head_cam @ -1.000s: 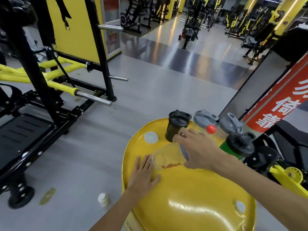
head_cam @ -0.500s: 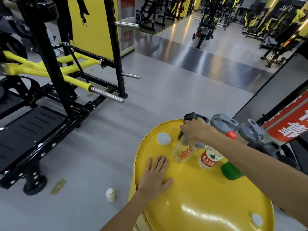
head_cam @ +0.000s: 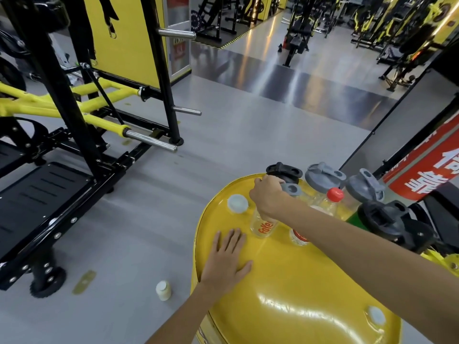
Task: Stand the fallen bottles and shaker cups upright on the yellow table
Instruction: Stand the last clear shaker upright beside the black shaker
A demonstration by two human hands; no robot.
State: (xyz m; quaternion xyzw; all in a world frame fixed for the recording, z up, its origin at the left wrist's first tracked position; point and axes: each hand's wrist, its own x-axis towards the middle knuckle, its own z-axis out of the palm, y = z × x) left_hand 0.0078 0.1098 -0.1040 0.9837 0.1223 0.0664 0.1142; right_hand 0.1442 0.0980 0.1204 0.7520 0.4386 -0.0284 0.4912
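Bright overhead light glares off the yellow table (head_cam: pixel 310 306); edges bend.

Yellow table (head_cam: pixel 310 294) glossy painted metal; shaker cup (head_cam: pixel 263 225) clear smooth plastic; floor (head_cam: pixel 223 125) matt grey.

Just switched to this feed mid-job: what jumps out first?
The glossy yellow table fills the lower right. On its far side the right hand grips the top of an upright clear shaker cup, with a cluster of lidded cups and a red-capped bottle behind; the left hand lies flat on the near-left rim.
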